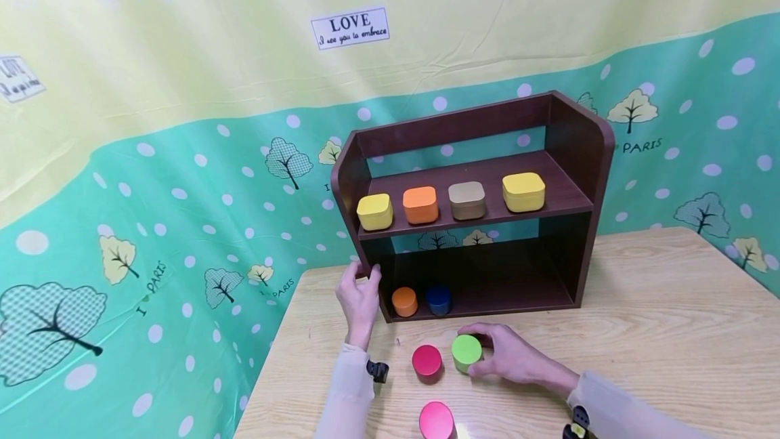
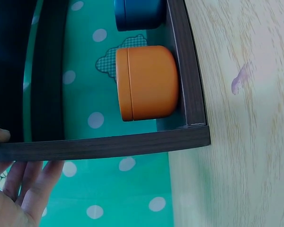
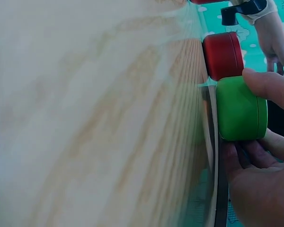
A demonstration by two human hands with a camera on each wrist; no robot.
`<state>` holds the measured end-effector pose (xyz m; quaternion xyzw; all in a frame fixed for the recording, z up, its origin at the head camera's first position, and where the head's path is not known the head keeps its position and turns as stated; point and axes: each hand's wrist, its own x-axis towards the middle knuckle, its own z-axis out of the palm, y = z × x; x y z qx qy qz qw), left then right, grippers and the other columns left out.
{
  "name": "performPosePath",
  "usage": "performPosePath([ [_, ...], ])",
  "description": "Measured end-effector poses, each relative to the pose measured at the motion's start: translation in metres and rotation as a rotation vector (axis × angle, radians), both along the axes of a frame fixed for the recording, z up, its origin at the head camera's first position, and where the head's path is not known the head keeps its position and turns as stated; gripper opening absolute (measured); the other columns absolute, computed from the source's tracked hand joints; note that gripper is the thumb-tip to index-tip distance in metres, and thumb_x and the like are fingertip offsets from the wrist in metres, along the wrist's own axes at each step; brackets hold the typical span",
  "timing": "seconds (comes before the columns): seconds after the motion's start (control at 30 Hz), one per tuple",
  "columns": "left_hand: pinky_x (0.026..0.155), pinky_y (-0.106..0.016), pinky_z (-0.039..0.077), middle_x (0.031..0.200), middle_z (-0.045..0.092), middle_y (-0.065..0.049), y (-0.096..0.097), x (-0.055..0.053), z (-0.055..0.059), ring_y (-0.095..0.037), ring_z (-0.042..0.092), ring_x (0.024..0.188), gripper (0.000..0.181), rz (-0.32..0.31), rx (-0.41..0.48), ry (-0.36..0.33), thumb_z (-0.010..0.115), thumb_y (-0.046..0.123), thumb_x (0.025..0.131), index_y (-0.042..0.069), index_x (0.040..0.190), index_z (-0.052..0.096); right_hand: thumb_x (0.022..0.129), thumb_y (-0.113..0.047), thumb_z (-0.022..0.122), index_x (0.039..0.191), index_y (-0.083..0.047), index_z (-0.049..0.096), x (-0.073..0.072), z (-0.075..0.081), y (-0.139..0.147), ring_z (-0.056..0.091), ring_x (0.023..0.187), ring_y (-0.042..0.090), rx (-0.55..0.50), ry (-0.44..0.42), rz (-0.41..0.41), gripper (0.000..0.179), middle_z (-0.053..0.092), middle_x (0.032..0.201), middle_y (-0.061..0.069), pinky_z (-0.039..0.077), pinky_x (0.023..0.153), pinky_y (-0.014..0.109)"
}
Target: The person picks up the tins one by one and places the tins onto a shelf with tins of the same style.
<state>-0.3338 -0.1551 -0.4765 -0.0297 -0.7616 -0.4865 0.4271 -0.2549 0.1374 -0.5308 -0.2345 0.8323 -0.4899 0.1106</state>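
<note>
My right hand [image 1: 508,356] grips a round green tin [image 1: 466,352] between thumb and fingers, in front of the dark wooden shelf [image 1: 487,314]. In the right wrist view the thumb lies on one side of the green tin [image 3: 241,111] and fingers on the other. My left hand [image 1: 359,297] holds the left side panel of the shelf, thumb inside and fingers outside, as the left wrist view shows. Beside that panel, on the lower board, stand an orange tin [image 1: 405,301] and a blue tin [image 1: 439,299]. A red tin [image 1: 427,363] stands left of the green one.
A pink tin [image 1: 437,420] stands nearest me on the wooden table [image 1: 682,330]. The upper board holds a small yellow tin [image 1: 374,213], an orange square tin [image 1: 420,206], a grey-brown tin [image 1: 466,201] and a larger yellow tin [image 1: 523,193]. A patterned curtain [image 1: 201,222] hangs behind.
</note>
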Motion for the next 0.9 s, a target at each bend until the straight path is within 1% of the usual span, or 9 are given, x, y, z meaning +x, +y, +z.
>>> performPosePath([
  [0.07, 0.079, -0.035, 0.055, 0.087, 0.079, -0.018, 0.000, 0.000, 0.000, -0.034, 0.074, 0.081, 0.007, -0.001, -0.001, 0.001, 0.081, 0.006, 0.090, 0.001, 0.091, 0.077, 0.081, -0.018, 0.094, 0.143, -0.003, 0.067, -0.001, 0.001, 0.000, 0.063, 0.123, 0.027, 0.013, 0.007, -0.011, 0.069, 0.074, 0.136, 0.008, 0.051, 0.107, 0.028],
  [0.13, 0.079, -0.035, 0.055, 0.087, 0.079, -0.018, 0.000, 0.000, 0.000, -0.034, 0.074, 0.080, 0.007, -0.003, -0.001, 0.002, 0.081, 0.007, 0.090, 0.001, 0.091, 0.077, 0.081, -0.020, 0.095, 0.144, -0.004, 0.066, -0.002, 0.002, 0.000, 0.064, 0.126, 0.028, 0.023, 0.017, -0.023, 0.070, 0.074, 0.137, 0.008, 0.053, 0.111, 0.038],
  [0.23, 0.079, -0.034, 0.055, 0.087, 0.079, -0.018, -0.001, 0.000, 0.000, -0.034, 0.073, 0.079, 0.007, -0.005, -0.001, 0.005, 0.081, 0.007, 0.090, 0.001, 0.091, 0.076, 0.082, -0.021, 0.095, 0.145, -0.004, 0.066, -0.004, 0.004, 0.000, 0.064, 0.132, 0.033, 0.033, 0.036, -0.039, 0.071, 0.073, 0.140, 0.012, 0.051, 0.115, 0.056],
  [0.3, 0.079, -0.034, 0.054, 0.087, 0.079, -0.017, -0.001, 0.000, 0.000, -0.033, 0.073, 0.079, 0.007, -0.005, -0.002, 0.006, 0.081, 0.007, 0.090, 0.001, 0.091, 0.077, 0.082, -0.022, 0.095, 0.145, -0.004, 0.066, -0.005, 0.004, 0.000, 0.064, 0.133, 0.035, 0.040, 0.048, -0.051, 0.071, 0.073, 0.141, 0.013, 0.050, 0.116, 0.062],
  [0.47, 0.079, -0.033, 0.055, 0.087, 0.079, -0.017, -0.001, 0.000, 0.000, -0.033, 0.074, 0.080, 0.007, -0.005, -0.003, 0.003, 0.081, 0.007, 0.090, 0.001, 0.091, 0.077, 0.082, -0.022, 0.095, 0.143, -0.004, 0.068, -0.011, 0.005, 0.001, 0.064, 0.131, 0.033, 0.037, 0.046, -0.092, 0.069, 0.073, 0.141, 0.014, 0.051, 0.114, 0.058],
  [0.63, 0.079, -0.036, 0.056, 0.087, 0.079, -0.018, -0.001, 0.000, 0.000, -0.034, 0.074, 0.081, 0.007, -0.003, -0.005, 0.002, 0.081, 0.007, 0.090, 0.001, 0.091, 0.077, 0.083, -0.022, 0.095, 0.142, -0.004, 0.068, -0.019, 0.008, 0.002, 0.065, 0.126, 0.030, 0.024, 0.035, -0.125, 0.067, 0.073, 0.140, 0.015, 0.052, 0.111, 0.054],
  [0.73, 0.080, -0.036, 0.056, 0.088, 0.079, -0.018, -0.001, 0.000, 0.000, -0.035, 0.074, 0.081, 0.007, -0.003, -0.004, 0.001, 0.081, 0.007, 0.090, 0.001, 0.091, 0.076, 0.083, -0.021, 0.095, 0.142, -0.003, 0.068, -0.023, 0.009, 0.002, 0.064, 0.123, 0.029, 0.025, 0.042, -0.148, 0.067, 0.073, 0.139, 0.016, 0.052, 0.110, 0.054],
  [0.87, 0.080, -0.036, 0.056, 0.088, 0.079, -0.018, -0.001, 0.000, -0.001, -0.035, 0.074, 0.082, 0.007, -0.006, -0.007, 0.004, 0.081, 0.006, 0.090, 0.001, 0.091, 0.076, 0.083, -0.019, 0.095, 0.142, -0.004, 0.068, -0.029, 0.010, 0.002, 0.064, 0.127, 0.031, 0.024, 0.044, -0.187, 0.067, 0.072, 0.142, 0.018, 0.050, 0.114, 0.062],
  [0.9, 0.080, -0.038, 0.056, 0.088, 0.079, -0.018, -0.001, 0.000, -0.001, -0.035, 0.074, 0.082, 0.007, -0.008, -0.007, 0.005, 0.081, 0.006, 0.090, 0.001, 0.091, 0.076, 0.083, -0.019, 0.095, 0.142, -0.004, 0.069, -0.031, 0.010, 0.002, 0.064, 0.127, 0.031, 0.027, 0.047, -0.196, 0.066, 0.072, 0.142, 0.018, 0.050, 0.114, 0.062],
])
